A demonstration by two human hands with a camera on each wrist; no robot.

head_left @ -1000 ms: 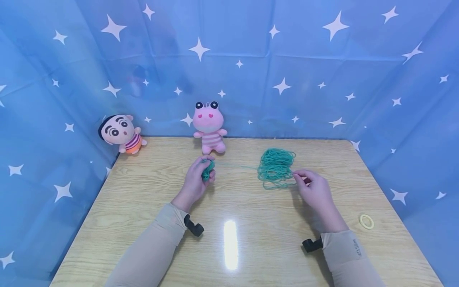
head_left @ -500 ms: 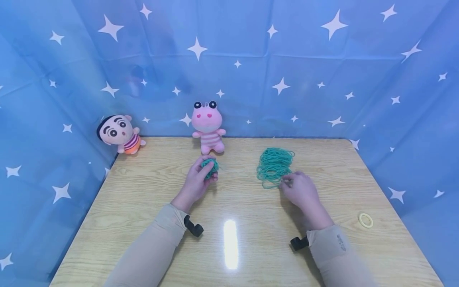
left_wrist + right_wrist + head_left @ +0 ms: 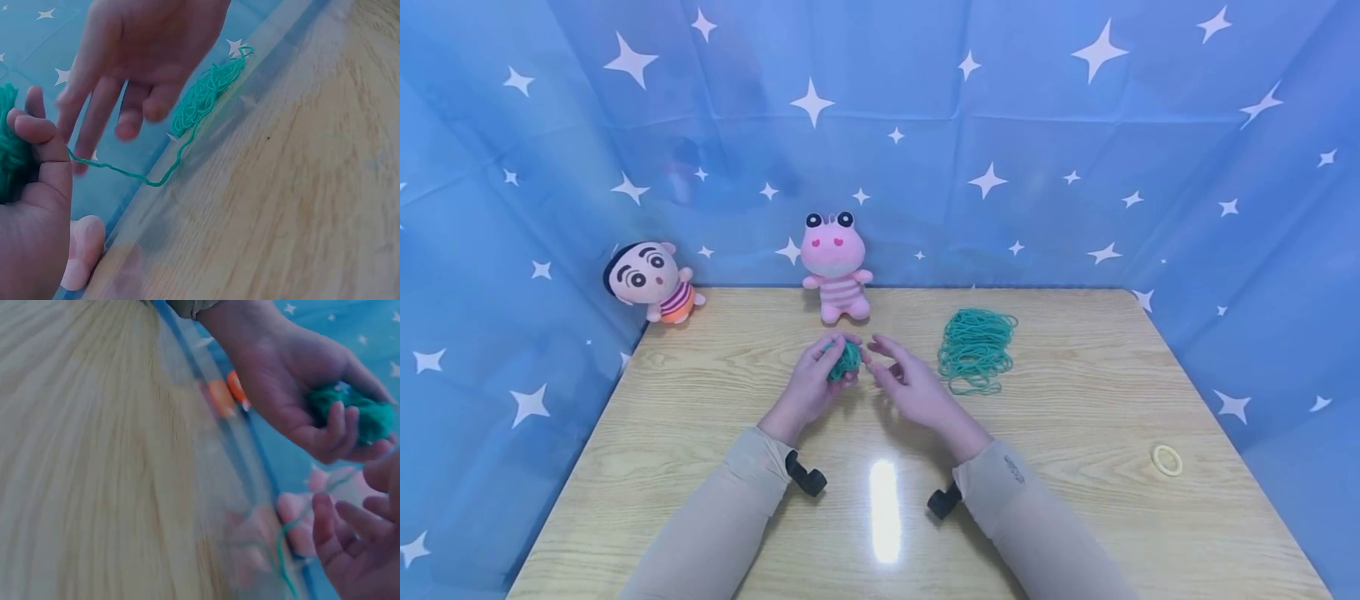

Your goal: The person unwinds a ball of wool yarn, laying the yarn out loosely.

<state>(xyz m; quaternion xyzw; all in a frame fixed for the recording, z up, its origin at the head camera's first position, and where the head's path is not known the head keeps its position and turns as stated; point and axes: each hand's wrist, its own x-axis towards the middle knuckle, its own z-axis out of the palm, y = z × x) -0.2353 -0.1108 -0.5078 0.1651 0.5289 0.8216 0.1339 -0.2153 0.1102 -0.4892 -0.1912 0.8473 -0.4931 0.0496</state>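
In the head view my left hand [image 3: 806, 385] holds a small ball of green yarn [image 3: 847, 359] over the middle of the table, its fingers curled round it. Just to the right is my right hand [image 3: 919, 395], fingers apart and slightly bent, with nothing seen gripped in them. From the ball a single yarn strand [image 3: 153, 184] runs slack, passing the right hand's fingers in the left wrist view. It leads to a loose pile of green yarn [image 3: 976, 346], which lies in loops on the table at the back right.
A pink plush toy [image 3: 835, 267] sits at the table's back edge, close behind the left hand. Another plush doll [image 3: 655, 279] leans at the back left corner. A pale yellow ring [image 3: 1167, 460] lies on the wooden table [image 3: 1075, 517] at the right.
My right hand has let go of the yarn at the pile's right side and moved left to beside the ball. The left hand has turned the ball slightly and stays in place.
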